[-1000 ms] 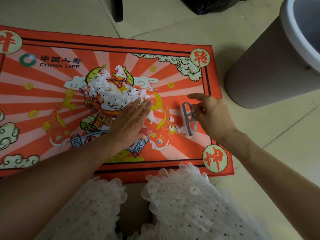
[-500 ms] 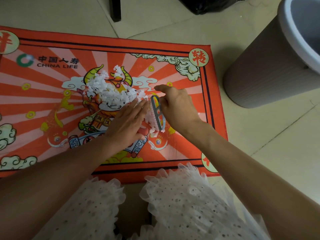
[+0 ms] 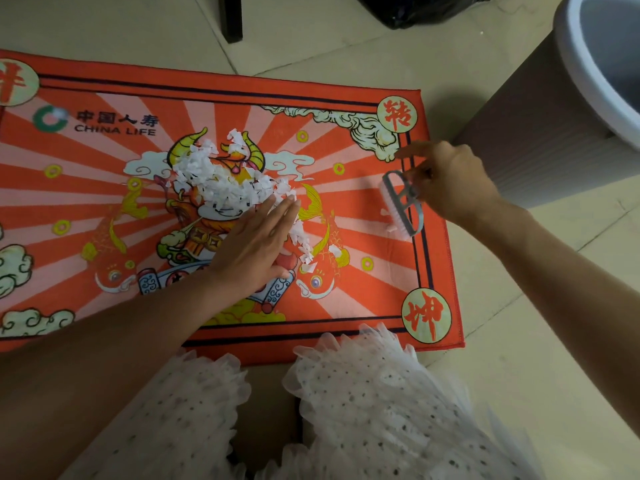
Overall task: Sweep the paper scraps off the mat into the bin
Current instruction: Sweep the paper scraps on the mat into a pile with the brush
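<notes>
A red printed mat (image 3: 346,216) lies on the tiled floor. A heap of white paper scraps (image 3: 225,178) sits at its middle, with a thin trail running down to the right. My left hand (image 3: 256,247) lies flat on the mat, fingers straight, fingertips against the heap's lower right side. My right hand (image 3: 450,181) grips a small grey hand brush (image 3: 401,206) by its handle at the mat's right border, bristles facing left with a few scraps clinging to them. The grey bin (image 3: 540,147) stands on the floor just right of the mat.
A black furniture leg (image 3: 231,19) and a black bag (image 3: 415,8) stand on the floor beyond the mat. My white ruffled skirt (image 3: 363,403) covers the near edge of the mat. Beige floor tiles (image 3: 519,341) surround the mat.
My right hand has carried the brush from beside the scrap heap back to the mat's right border. My left hand has stayed flat against the heap.
</notes>
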